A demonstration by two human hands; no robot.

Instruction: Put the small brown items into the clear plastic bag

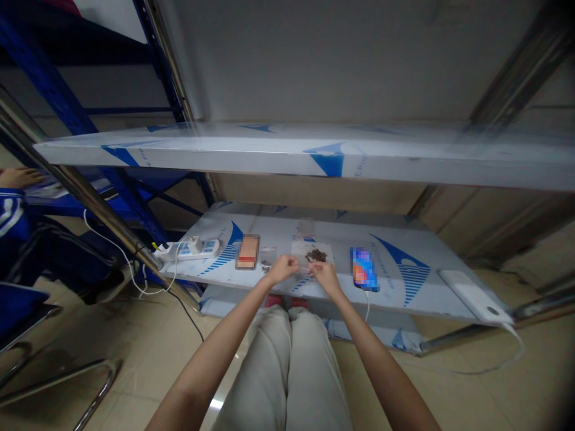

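Note:
Over the front part of the lower shelf, my left hand (284, 269) and my right hand (324, 276) are close together, fingers pinched. A small see-through plastic bag (302, 272) seems to stretch between their fingertips; its outline is faint. Just behind my right hand, a pile of small brown pieces, perhaps screws, (317, 255) lies on a whitish sheet (298, 246). Left of my left hand rests another clear bag (268, 251) with small dark pieces at its near end. Further back is a flat clear packet (307, 227).
A phone (247, 251) and a power strip (197, 248) lie on the left. To the right are a plugged-in phone (364, 269) and a white power bank-like box (474, 295) with a cable. An upper shelf (251, 152) crosses above. Another person's sleeve (11, 215) shows far left.

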